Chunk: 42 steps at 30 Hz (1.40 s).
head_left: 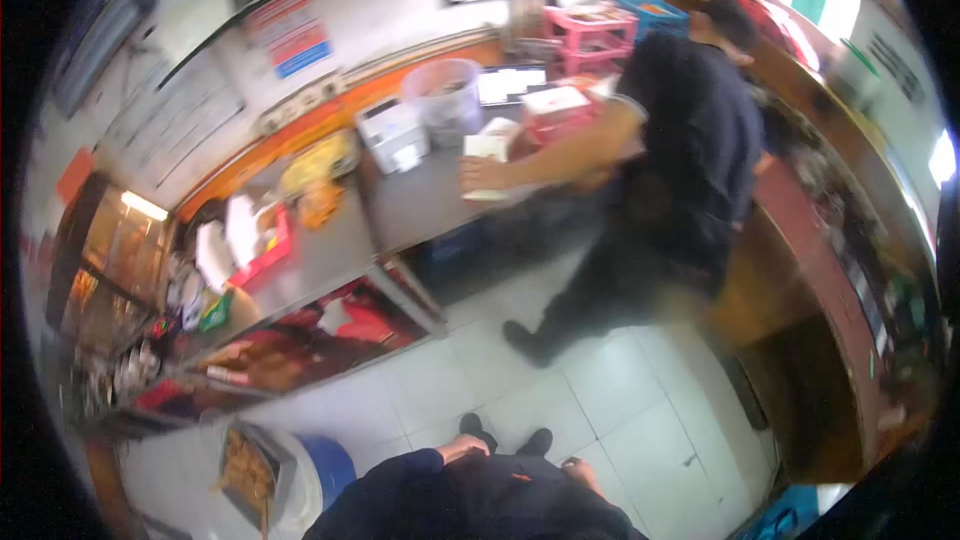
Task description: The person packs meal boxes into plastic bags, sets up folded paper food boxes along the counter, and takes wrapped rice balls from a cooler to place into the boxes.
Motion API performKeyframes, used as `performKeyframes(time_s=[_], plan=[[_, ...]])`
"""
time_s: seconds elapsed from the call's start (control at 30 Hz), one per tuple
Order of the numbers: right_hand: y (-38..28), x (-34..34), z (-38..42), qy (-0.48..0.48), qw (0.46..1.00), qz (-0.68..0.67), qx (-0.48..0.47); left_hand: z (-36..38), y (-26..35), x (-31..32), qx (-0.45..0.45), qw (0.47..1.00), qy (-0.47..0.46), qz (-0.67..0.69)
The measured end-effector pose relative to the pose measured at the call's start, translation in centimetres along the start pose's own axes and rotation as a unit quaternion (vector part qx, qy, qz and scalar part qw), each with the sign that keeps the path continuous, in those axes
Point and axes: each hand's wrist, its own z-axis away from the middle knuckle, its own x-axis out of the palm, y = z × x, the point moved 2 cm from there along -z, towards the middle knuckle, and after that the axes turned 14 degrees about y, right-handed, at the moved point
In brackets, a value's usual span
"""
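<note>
My left hand (464, 448) is low in the view, close against my dark clothing, above my left shoe; its fingers are too small and blurred to read. On the other side of my body, my right hand (581, 470) hangs near my right shoe, its fingers partly curled and indistinct. Nothing can be made out in either hand. Nearest on the left stands a white bucket (298, 500) beside a blue one (328, 466), with a metal tray of brown food (247, 468) over it.
A person in dark clothes (690, 140) leans at the counter (405, 212), one hand on a white box (487, 146). A white printer (392, 133) and clear tub (443, 100) stand there. Left are a steel table (320, 258) and glass display case (118, 265); right, a wooden counter (800, 340).
</note>
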Motion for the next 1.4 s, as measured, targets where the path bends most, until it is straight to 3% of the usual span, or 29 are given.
performKeyframes(time_s=[0.07, 0.1, 0.13, 0.23, 0.27, 0.3, 0.37, 0.43, 0.47, 0.5, 0.57, 0.6, 0.63, 0.67, 0.77, 0.8, 0.87, 0.93, 1.03, 1.1, 1.23, 1.4], plan=[[0.1, 0.6, -0.9, -0.003, 0.999, 0.03, -0.013, 1.8, -0.3, -1.2, -0.033, 0.998, 0.03, -0.041], [-0.1, 1.0, -1.2, -0.041, 0.988, 0.1, -0.11, 2.6, -0.6, -1.9, -0.063, 0.994, 0.033, -0.083], [-0.3, 1.9, -1.5, -0.08, 0.961, 0.17, -0.205, 3.7, -1.0, -2.5, -0.096, 0.993, 0.058, -0.031], [-0.9, 5.8, -4.6, -0.039, 0.944, 0.197, -0.262, 6.4, -5.2, -4.7, -0.055, 0.997, 0.055, -0.015], [-4.2, 5.9, -3.8, -0.044, 0.915, 0.293, -0.274, 7.2, -7.1, -5.3, -0.055, 0.995, 0.08, 0.033], [-6.6, 6.7, -3.9, -0.047, 0.91, 0.3, -0.283, 7.4, -7.3, -6.2, -0.055, 0.994, 0.092, 0.034], [-9.7, 7.2, -3.0, -0.044, 0.967, 0.004, -0.25, 7.2, -8.5, -6.3, -0.292, 0.94, -0.029, -0.176], [-13.4, 8.9, -2.6, -0.054, 0.961, 0.053, -0.266, 6.9, -8.1, -6.6, -0.266, 0.924, -0.097, -0.258], [-15.0, 9.3, -2.5, -0.079, 0.935, 0.026, -0.345, 7.3, -7.1, -7.2, -0.141, 0.975, 0.009, -0.169], [-15.9, 9.7, -2.5, -0.098, 0.903, -0.001, -0.418, 7.4, -6.3, -7.6, -0.013, 0.992, 0.107, -0.066], [-14.3, 11.6, -4.5, -0.08, 0.9, 0.023, -0.428, 5.7, -5.7, -7.0, 0.064, 0.988, 0.09, -0.112], [-13.9, 10.7, -4.2, -0.06, 0.911, 0.018, -0.409, 4.4, -6.0, -6.2, -0.029, 0.97, 0.004, -0.242], [-13.8, 9.4, -4.2, -0.051, 0.93, 0.033, -0.362, 2.9, -6.1, -5.5, -0.116, 0.918, -0.075, -0.371], [-13.4, 7.7, -4.1, -0.045, 0.947, 0.046, -0.315, 1.8, -5.3, -4.7, -0.068, 0.905, -0.015, -0.421], [-10.0, 3.7, -3.8, 0.001, 0.973, 0.047, -0.228, -2.0, -2.8, -2.0, -0.056, 0.886, -0.052, -0.458], [-8.6, 2.3, -3.8, 0.011, 0.975, 0.041, -0.218, -3.4, -1.7, -1.0, -0.059, 0.885, -0.06, -0.458], [-5.0, -0.9, -4.1, -0.041, 0.993, -0.009, -0.112, -6.4, -1.4, 1.8, -0.048, 0.89, -0.067, -0.449], [-0.8, -4.4, -4.8, -0.037, 0.994, -0.012, -0.102, -9.7, -1.9, 5.2, -0.053, 0.899, -0.063, -0.43], [5.5, -8.4, -5.3, -0.051, 0.996, -0.068, -0.029, -15.5, 3.0, 11.0, -0.065, 0.878, -0.128, -0.456], [10.6, -10.6, -7.3, 0.023, 0.998, -0.056, -0.028, -19.4, 4.9, 15.0, 0.0, 0.916, -0.097, -0.388], [14.5, -16.4, -11.3, -0.002, 0.989, -0.146, 0.023, -27.7, 9.5, 20.9, 0.115, 0.948, -0.086, -0.285], [13.7, -24.4, -21.1, 0.048, 0.982, -0.167, -0.07, -35.7, 18.8, 25.3, 0.058, 0.983, -0.108, -0.136]])
